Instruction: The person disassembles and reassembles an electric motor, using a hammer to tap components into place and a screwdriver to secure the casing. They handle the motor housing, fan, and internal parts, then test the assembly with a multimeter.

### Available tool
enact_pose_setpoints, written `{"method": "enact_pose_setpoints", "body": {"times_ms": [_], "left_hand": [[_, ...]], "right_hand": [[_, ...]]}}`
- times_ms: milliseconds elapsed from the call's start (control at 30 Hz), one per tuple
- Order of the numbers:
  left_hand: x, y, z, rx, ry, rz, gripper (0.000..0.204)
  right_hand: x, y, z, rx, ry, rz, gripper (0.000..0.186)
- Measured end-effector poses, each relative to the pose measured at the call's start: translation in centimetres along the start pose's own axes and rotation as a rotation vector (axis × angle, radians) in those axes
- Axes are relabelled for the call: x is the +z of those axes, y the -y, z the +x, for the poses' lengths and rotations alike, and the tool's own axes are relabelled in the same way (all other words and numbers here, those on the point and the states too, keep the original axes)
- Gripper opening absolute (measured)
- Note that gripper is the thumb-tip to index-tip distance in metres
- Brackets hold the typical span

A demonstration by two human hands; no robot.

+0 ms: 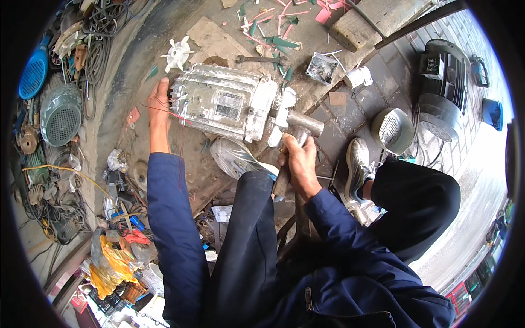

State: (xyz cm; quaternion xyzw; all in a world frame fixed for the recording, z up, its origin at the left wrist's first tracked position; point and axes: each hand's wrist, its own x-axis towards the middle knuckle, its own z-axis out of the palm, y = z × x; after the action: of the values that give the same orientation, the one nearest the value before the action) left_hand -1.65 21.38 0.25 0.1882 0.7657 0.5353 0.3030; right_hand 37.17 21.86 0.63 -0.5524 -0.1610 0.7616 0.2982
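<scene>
In the head view, bracing the finned end of the motor (pixel 221 104), laid sideways on the ground (pixel 199 175), with the left hand (pixel 159 104), perhaps against sliding; impossible to tell the spread of its fingers. Gripping the hammer (pixel 307 124) close to its head with the right hand (pixel 301 164), fingers wrapped around the handle, likely for control.

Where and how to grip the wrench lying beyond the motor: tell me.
Probably pinch the wrench across the middle of its shank, coming down from above and slightly from the far side. It lies flat and roughly crosswise, its slim shank exposed, while the motor stands close on the near side.
</scene>
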Motion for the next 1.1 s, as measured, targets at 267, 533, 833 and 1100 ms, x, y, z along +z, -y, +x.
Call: {"method": "enact_pose_setpoints", "body": {"times_ms": [267, 533, 833, 1100], "left_hand": [[0.2, -0.2, -0.3, 0.031, -0.006, 0.024, 0.047], [0.4, -0.4, -0.4, 0.025, 0.000, 0.013, 0.045], [0.2, 0.1, 0.0, 0.047, -0.017, 0.028, 0.045], [-0.3, 0.1, 0.3, 0.027, 0.020, 0.037, 0.049]], "right_hand": [[-0.8, -0.3, -0.8, -0.097, -0.138, -0.205, 0.021], [-0.4, 0.9, -0.5, -0.082, -0.058, -0.091, 0.023], [-0.8, 1.4, 0.2, 0.005, -0.125, -0.054, 0.023], [-0.7, 1.5, 0.1, -0.025, -0.077, -0.050, 0.022]]}}
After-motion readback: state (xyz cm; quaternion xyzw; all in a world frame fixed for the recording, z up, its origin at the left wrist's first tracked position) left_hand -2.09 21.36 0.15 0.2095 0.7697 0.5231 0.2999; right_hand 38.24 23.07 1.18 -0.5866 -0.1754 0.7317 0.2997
